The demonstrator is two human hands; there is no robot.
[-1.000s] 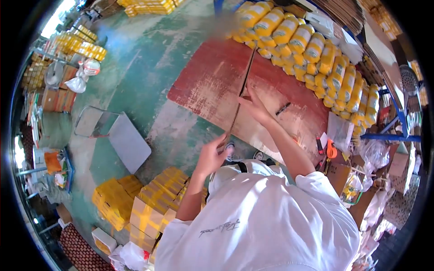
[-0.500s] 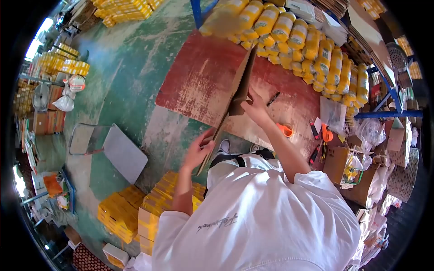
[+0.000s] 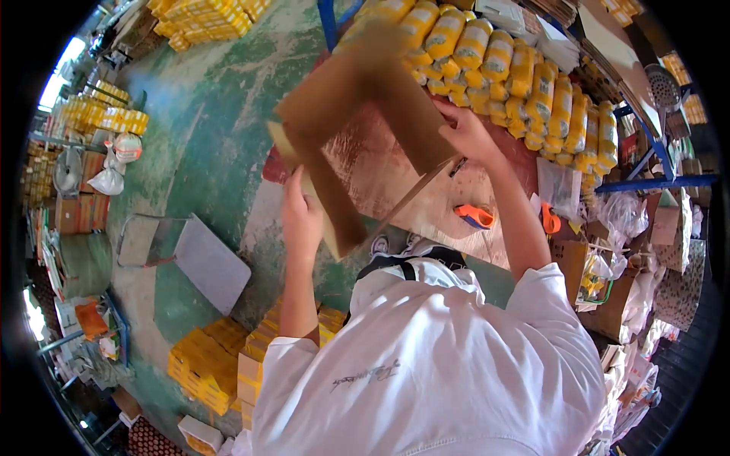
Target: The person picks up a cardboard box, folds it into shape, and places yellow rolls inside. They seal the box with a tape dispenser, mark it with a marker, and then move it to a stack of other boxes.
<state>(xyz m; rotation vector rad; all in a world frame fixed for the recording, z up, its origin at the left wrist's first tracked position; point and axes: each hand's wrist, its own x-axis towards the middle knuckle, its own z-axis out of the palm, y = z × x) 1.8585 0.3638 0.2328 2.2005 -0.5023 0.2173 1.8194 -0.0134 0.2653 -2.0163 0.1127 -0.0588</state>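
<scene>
A brown cardboard box is opened out into a frame, with the red table top visible through it. My left hand is closed on the box's left side. My right hand grips its right edge. The box is held above the table, and its far part is blurred. Just right of the box, a small dark object lies on the table. An orange tape dispenser is near my right forearm.
Yellow-wrapped rolls are piled along the table's far side, beside a blue rack. A grey folding chair stands on the floor at left. Yellow-taped cartons sit at lower left.
The flat folded cardboard has been spread open into a box shape. My hands have moved apart, the left one up and leftward, the right one up and rightward.
</scene>
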